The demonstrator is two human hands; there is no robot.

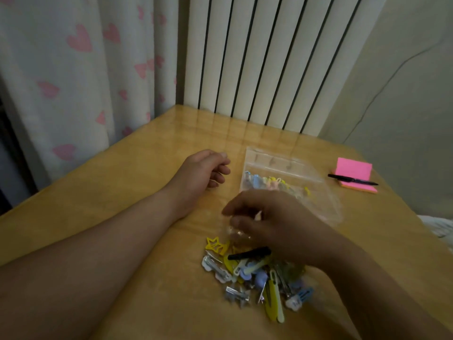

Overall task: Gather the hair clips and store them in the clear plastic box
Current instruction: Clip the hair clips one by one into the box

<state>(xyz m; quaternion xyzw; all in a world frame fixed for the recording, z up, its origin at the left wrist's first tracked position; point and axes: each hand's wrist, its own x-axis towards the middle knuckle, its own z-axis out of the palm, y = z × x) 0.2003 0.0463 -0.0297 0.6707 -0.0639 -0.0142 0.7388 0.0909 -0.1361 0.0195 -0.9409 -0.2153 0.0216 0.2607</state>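
A heap of hair clips in yellow, blue, silver and black lies on the wooden table, near its front. Behind it the clear plastic box lies open, with a row of pastel clips inside. My right hand hovers between the heap and the box. Its fingers are curled and pinch a small pale clip. Something clear and crinkled shows under the fingertips. My left hand rests on the table left of the box, fingers loosely curled and holding nothing.
A pink sticky-note pad with a black pen across it lies at the table's right edge. A white radiator stands behind the table, and a heart-print curtain hangs to the left.
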